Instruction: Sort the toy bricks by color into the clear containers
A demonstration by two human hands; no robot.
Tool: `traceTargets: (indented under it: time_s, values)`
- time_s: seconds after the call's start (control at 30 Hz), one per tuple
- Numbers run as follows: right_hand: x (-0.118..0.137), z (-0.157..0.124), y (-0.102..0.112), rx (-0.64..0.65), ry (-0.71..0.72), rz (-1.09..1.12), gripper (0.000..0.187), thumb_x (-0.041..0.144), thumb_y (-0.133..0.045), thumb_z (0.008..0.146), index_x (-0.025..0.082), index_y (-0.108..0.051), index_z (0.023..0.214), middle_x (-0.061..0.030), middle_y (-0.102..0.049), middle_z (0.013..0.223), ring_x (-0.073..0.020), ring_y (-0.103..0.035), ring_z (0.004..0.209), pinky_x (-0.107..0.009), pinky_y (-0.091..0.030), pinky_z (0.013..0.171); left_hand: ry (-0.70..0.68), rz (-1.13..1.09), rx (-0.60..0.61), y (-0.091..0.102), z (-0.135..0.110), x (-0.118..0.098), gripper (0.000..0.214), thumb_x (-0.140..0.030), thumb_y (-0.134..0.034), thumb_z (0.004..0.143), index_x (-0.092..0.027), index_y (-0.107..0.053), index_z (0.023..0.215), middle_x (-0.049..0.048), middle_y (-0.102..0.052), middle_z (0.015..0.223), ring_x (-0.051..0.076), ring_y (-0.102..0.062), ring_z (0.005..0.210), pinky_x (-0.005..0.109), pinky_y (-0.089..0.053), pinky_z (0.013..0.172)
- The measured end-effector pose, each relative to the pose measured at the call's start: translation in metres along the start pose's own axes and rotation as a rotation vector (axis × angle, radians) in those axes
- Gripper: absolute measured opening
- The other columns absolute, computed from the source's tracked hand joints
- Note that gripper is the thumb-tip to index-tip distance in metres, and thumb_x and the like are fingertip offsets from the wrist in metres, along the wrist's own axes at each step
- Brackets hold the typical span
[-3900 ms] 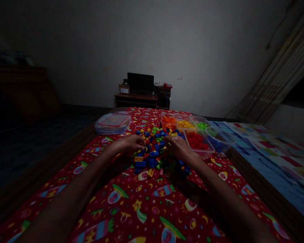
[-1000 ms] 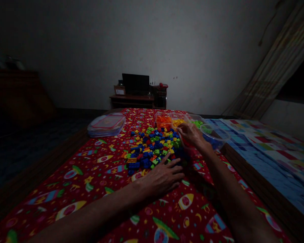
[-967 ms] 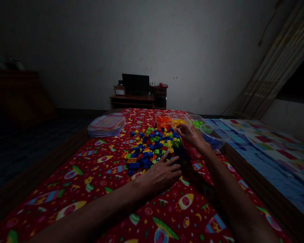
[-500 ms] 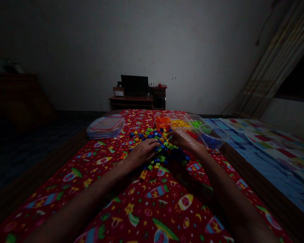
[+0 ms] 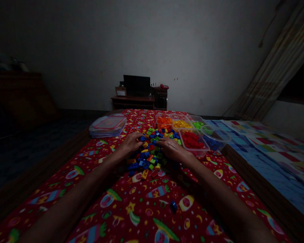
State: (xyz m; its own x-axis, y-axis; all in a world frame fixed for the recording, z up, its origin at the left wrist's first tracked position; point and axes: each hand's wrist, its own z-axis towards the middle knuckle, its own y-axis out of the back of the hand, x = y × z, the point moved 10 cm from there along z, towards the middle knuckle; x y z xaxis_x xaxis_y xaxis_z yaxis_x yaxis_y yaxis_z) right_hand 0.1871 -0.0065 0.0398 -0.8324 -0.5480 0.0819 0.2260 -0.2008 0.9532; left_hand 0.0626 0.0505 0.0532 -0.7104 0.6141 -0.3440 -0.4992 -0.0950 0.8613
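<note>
A mixed pile of small toy building bricks (image 5: 148, 158), in blue, green, yellow, red and orange, lies on the red patterned tablecloth (image 5: 152, 216). At the pile's left edge my left hand (image 5: 131, 143) is closed, its fingertips on a blue building brick (image 5: 142, 138). My right hand (image 5: 171, 148) reaches in from the right, palm down. Its fingers are stretched out over the bricks, with nothing plainly held. One loose blue brick (image 5: 173, 206) lies nearer to me, apart from the pile.
Right of the pile stand clear tubs sorted by colour: red bricks (image 5: 192, 139), orange bricks (image 5: 164, 122), yellow bricks (image 5: 181, 124), green bricks (image 5: 197, 125) and a round blue-brick tub (image 5: 223, 137). Stacked lids (image 5: 108, 126) lie at the left. A bed (image 5: 266, 152) adjoins the right side.
My left hand has moved left, to the pile's edge. My right hand has come left and nearer, uncovering the red tub. A loose blue brick now lies on the cloth in front.
</note>
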Motion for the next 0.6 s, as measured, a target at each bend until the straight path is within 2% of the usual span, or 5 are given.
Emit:
traceTargets:
  time_s: [0.13,0.27,0.33,0.43,0.6]
  values:
    - [-0.003,0.001,-0.003,0.022,-0.045,0.016,0.025,0.010,-0.043,0.085,0.015,-0.065,0.096,-0.0087,-0.065,0.090,-0.0157,-0.057,0.080,-0.024,-0.038,0.069,0.023,0.004,0.049,-0.003,-0.001,-0.004,0.024,-0.026,-0.054,0.071,-0.021,-0.070,0.089,0.0035,-0.069,0.092,0.021,-0.063,0.085,0.028,-0.048,0.077]
    - [-0.011,-0.002,0.017,-0.079,-0.068,0.066,0.018,0.017,-0.049,0.083,0.014,-0.060,0.096,-0.0079,-0.063,0.086,-0.0156,-0.054,0.076,-0.025,-0.036,0.068,0.025,-0.028,0.037,0.001,-0.001,-0.010,0.025,-0.023,-0.056,0.067,-0.022,-0.070,0.088,0.0027,-0.070,0.092,0.022,-0.063,0.087,0.028,-0.048,0.079]
    - [-0.018,-0.005,0.032,-0.148,-0.093,0.120,0.018,0.022,-0.052,0.081,0.014,-0.057,0.097,-0.0058,-0.061,0.085,-0.0150,-0.052,0.073,-0.025,-0.035,0.066,0.008,-0.071,0.042,0.004,-0.002,-0.023,0.027,-0.021,-0.057,0.067,-0.021,-0.070,0.090,0.0028,-0.070,0.092,0.022,-0.063,0.087,0.029,-0.048,0.081]
    - [-0.032,-0.010,0.053,-0.229,-0.186,0.199,0.018,0.024,-0.051,0.078,0.016,-0.054,0.093,-0.0022,-0.057,0.078,-0.0138,-0.049,0.067,-0.024,-0.034,0.061,-0.133,-0.182,0.099,0.002,-0.017,-0.076,0.027,-0.021,-0.056,0.074,-0.020,-0.069,0.097,0.0042,-0.069,0.096,0.020,-0.063,0.087,0.030,-0.048,0.084]
    - [-0.044,-0.014,0.063,-0.273,-0.274,0.175,0.025,0.024,-0.048,0.080,0.015,-0.056,0.101,-0.0044,-0.060,0.080,-0.0147,-0.050,0.068,-0.025,-0.035,0.063,-0.668,-0.467,0.295,-0.023,-0.091,-0.213,0.030,-0.015,-0.051,0.085,-0.020,-0.060,0.113,0.0083,-0.059,0.124,0.018,-0.054,0.115,0.028,-0.044,0.096]
